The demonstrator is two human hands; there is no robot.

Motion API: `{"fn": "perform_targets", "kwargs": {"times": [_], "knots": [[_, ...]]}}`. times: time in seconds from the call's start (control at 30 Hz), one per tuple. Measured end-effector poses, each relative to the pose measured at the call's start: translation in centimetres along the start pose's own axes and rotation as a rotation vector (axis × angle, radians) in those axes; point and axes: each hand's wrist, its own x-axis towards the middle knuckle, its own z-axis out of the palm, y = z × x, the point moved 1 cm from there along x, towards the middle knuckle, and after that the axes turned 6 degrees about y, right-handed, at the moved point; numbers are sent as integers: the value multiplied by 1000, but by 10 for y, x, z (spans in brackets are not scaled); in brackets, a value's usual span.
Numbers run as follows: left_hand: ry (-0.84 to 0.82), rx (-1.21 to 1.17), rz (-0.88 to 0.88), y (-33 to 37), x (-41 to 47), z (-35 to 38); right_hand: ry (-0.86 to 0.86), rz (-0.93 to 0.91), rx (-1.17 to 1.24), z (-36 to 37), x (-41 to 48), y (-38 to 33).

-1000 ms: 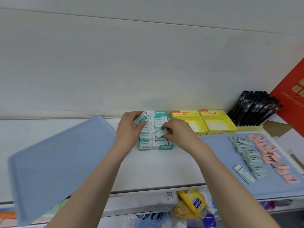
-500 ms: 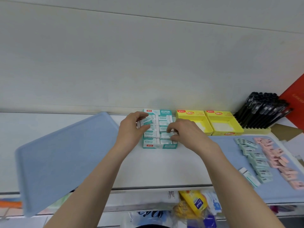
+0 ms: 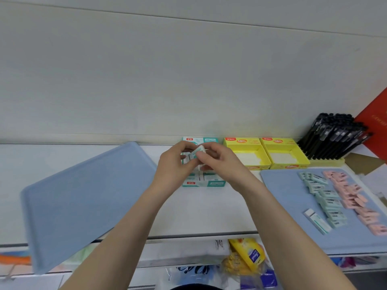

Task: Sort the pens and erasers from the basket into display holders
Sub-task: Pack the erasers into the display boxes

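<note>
Just above the teal display box, the left hand and right hand together pinch one small eraser. It looks light, firm and slightly rubbery, and is probably best gripped by its long paper-sleeved sides.

The teal display box is printed cardboard with a slight sheen. Above it, the eraser wears a printed paper sleeve. Right of the box, the two yellow boxes are matt card. Farther right, the black pens are glossy plastic. Left of the box, the blue tray looks like smooth, matt plastic.
</note>
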Motion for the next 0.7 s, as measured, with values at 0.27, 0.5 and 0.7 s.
{"fn": "perform_targets", "kwargs": {"times": [0.27,0.5,0.7], "knots": [[-60,-72,-9,-7,-7,-6,73,-58,-18,-10,2,6],[-254,209,-77,-29,-10,-12,-93,-272,-863,-6,0,5],[-250,213,-58,-31,-9,-16,-140,-315,-914,-9,1,8]]}}
